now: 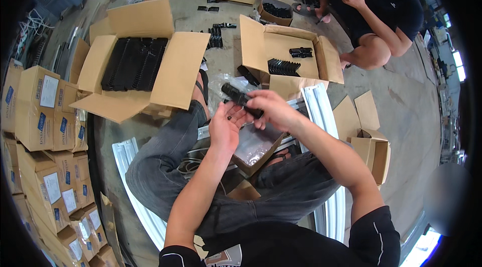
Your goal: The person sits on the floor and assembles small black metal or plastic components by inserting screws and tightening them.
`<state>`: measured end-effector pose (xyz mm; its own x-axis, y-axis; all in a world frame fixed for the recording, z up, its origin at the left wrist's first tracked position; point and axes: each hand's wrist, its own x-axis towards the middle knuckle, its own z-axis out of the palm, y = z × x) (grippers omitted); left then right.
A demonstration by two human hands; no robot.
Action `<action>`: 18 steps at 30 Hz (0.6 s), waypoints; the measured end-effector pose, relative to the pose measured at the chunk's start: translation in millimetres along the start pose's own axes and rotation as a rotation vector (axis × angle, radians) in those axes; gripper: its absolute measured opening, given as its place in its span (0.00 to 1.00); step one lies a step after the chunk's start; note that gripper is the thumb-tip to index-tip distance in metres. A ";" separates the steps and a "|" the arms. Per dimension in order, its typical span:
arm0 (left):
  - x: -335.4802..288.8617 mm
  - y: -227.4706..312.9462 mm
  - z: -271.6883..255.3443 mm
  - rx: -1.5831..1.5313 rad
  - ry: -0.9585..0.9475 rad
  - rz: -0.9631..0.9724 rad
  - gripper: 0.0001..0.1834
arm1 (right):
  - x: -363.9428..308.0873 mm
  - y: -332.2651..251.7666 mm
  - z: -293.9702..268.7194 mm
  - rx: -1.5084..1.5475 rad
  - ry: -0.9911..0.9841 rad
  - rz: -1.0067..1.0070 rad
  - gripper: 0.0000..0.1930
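Observation:
My right hand (271, 109) is closed around a long black ribbed part (235, 95), which tilts up to the left above my lap. Just left of it, my left hand (228, 125) is turned palm up with fingers curled, cupping a small dark piece (229, 117) too small to name. The fingertips come close to the black part's lower side; whether they touch it I cannot tell. Under my hands, between my legs, stands a small cardboard box (253, 151) with clear plastic bags inside. Behind the black part lies a crumpled clear plastic bag (217, 86).
An open carton (170, 74) at left holds stacked black parts (134, 63). Another open carton (281, 41) at right holds a few black parts (283, 68). Stacked cartons (37, 111) line the left. White metal profiles (321, 111) flank my legs. A person (381, 26) sits far right with a phone.

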<state>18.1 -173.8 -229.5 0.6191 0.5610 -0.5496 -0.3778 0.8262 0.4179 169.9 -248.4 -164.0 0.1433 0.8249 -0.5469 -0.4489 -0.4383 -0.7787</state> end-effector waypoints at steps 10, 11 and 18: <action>3.3 19.3 -7.9 0.205 0.210 0.083 0.19 | 57.0 16.6 -94.6 -0.492 0.305 0.233 0.14; 7.0 19.8 -11.2 0.234 0.236 0.081 0.17 | 65.0 22.0 -99.8 -0.499 0.305 0.232 0.14; 15.4 9.7 -12.0 0.151 0.263 0.094 0.10 | 133.5 67.2 -109.8 -0.719 0.486 0.204 0.15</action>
<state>15.7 -156.6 -242.6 0.3799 0.6448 -0.6632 -0.3064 0.7642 0.5675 255.7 -206.9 -323.1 0.5531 0.5354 -0.6383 0.1321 -0.8128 -0.5673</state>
